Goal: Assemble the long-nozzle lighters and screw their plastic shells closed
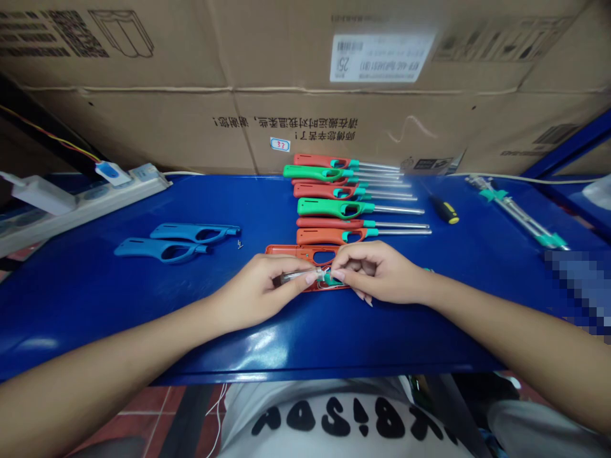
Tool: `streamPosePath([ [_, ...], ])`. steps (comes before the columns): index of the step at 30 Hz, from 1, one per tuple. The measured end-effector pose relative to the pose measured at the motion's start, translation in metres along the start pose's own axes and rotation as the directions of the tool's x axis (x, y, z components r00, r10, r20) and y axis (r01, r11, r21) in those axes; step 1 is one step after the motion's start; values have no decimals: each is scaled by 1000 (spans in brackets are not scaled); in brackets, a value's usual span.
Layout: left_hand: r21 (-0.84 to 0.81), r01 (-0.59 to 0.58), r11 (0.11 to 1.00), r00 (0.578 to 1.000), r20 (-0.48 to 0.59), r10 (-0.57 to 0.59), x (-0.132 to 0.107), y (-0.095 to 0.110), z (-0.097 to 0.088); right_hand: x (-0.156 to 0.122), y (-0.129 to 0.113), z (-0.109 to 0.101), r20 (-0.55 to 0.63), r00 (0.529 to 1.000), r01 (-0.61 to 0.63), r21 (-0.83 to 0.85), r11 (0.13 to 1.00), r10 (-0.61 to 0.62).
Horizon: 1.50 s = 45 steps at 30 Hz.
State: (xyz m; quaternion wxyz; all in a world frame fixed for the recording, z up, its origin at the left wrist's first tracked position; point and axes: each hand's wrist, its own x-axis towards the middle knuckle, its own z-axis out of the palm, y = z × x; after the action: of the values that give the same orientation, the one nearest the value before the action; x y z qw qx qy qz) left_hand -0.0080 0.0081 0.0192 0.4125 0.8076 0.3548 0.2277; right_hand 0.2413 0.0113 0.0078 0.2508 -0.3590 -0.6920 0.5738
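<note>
My left hand (267, 286) is closed around a clear plastic lighter fuel tank (292, 276), its valve end pointing right. The fingers of my right hand (377, 270) pinch at that end, beside a small green part (328, 276) and thin white wire; exactly what they grip is hidden. Right beneath both hands lie the opened orange lighter casing halves (281, 249), partly covered by my fingers. Just beyond them, an orange lighter (319, 236) heads a row of red, orange and green long-nosed lighters with metal barrels, among them a green one (322, 207).
Two blue casing halves (143, 249) lie at left, near several small screws (239, 244). A power strip (143, 177) runs along the left edge. To the right are a screwdriver (446, 210) and a bundle of metal barrels (520, 216). A cardboard box (286, 108) stands behind.
</note>
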Motion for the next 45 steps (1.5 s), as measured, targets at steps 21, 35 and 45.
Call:
streamPosePath([
  [21,-29,23,999,1000,14,-23,1,-2,1,0,-1,0,9,1000,-13,17,1000,13],
  [35,-51,55,997,998,24,-54,1,-1,3,0,-2,1,2,1000,0,32,999,0],
  [45,-76,63,995,997,41,-60,2,2,4,1,0,2,-8,1000,0,-14,1000,0],
])
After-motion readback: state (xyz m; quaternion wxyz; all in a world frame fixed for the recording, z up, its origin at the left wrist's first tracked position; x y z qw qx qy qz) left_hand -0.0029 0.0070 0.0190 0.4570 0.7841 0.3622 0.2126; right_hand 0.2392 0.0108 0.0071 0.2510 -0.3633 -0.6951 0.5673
